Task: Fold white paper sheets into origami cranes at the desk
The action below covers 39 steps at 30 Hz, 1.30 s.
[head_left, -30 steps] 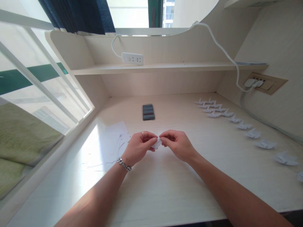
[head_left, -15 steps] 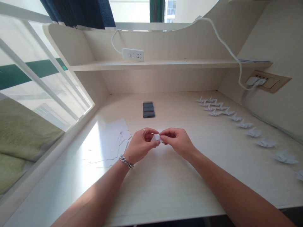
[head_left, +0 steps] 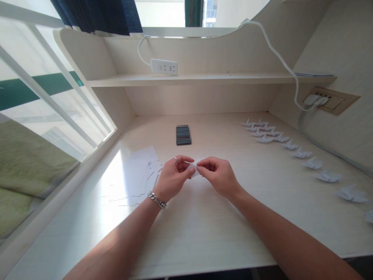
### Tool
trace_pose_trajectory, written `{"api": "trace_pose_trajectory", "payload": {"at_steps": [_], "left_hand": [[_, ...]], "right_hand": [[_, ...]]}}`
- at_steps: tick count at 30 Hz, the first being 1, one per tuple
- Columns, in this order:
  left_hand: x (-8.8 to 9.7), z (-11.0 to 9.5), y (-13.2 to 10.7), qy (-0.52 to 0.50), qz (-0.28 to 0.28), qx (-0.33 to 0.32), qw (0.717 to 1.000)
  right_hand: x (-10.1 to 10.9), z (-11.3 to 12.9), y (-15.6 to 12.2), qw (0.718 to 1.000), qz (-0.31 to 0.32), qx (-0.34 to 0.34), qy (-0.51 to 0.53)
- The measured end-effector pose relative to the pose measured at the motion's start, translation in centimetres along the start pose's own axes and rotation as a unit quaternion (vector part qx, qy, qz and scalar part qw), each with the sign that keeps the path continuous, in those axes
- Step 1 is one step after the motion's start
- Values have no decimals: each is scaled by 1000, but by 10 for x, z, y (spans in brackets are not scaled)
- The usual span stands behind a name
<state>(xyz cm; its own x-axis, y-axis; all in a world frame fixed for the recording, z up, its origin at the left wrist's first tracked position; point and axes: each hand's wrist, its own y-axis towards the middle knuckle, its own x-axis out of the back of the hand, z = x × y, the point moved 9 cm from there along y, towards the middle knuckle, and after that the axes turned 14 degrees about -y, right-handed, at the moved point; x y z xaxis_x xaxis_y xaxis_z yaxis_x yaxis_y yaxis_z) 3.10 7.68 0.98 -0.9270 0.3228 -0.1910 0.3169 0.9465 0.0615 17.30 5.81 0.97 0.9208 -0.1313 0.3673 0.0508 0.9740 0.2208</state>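
Observation:
A small folded piece of white paper is pinched between both hands just above the desk. My left hand, with a ring and a chain bracelet, grips its left side with curled fingers. My right hand pinches its right side with thumb and forefinger. Most of the paper is hidden by the fingers. A loose pile of white paper sheets lies on the desk just left of my left hand.
A row of several folded white paper cranes runs along the right side of the desk. A dark phone lies beyond the hands. A power strip sits on the shelf, and its cable runs to a wall socket.
Both hands have shifted slightly away from me while working the paper between the fingers. The paper piece has turned a little and is more hidden now.

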Motion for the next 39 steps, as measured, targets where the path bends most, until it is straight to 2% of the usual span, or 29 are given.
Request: {"api": "trace_pose_trajectory", "payload": {"at_steps": [5, 10, 14, 18, 21, 25, 29, 31, 35, 39], "left_hand": [[-3, -1, -2, 48, 12, -20, 999], [4, 4, -1, 39, -25, -8, 999], [1, 4, -1, 85, -11, -21, 996], [-2, 4, -3, 124, 0, -26, 992], [1, 3, -2, 102, -13, -25, 994], [10, 2, -2, 81, -46, -27, 995], [11, 3, 0, 68, -48, -20, 996], [11, 1, 0, 63, -51, -22, 997], [15, -3, 1, 51, -67, -30, 996], [15, -4, 0, 36, -66, -32, 997]], "right_hand": [[-13, -5, 2, 997, 69, -15, -17], [-15, -12, 5, 997, 66, -25, 13], [-18, -11, 4, 996, 87, -19, 4], [-14, -5, 3, 997, 63, -7, -48], [-14, -6, 3, 998, 58, -22, -23], [-21, -13, 2, 991, 115, -61, 15], [-14, -11, 4, 996, 83, -43, -6], [-15, -14, 4, 993, 88, -67, 29], [-23, -23, 1, 979, 138, -126, 85], [-15, -18, 5, 990, 105, -80, 41]]}}
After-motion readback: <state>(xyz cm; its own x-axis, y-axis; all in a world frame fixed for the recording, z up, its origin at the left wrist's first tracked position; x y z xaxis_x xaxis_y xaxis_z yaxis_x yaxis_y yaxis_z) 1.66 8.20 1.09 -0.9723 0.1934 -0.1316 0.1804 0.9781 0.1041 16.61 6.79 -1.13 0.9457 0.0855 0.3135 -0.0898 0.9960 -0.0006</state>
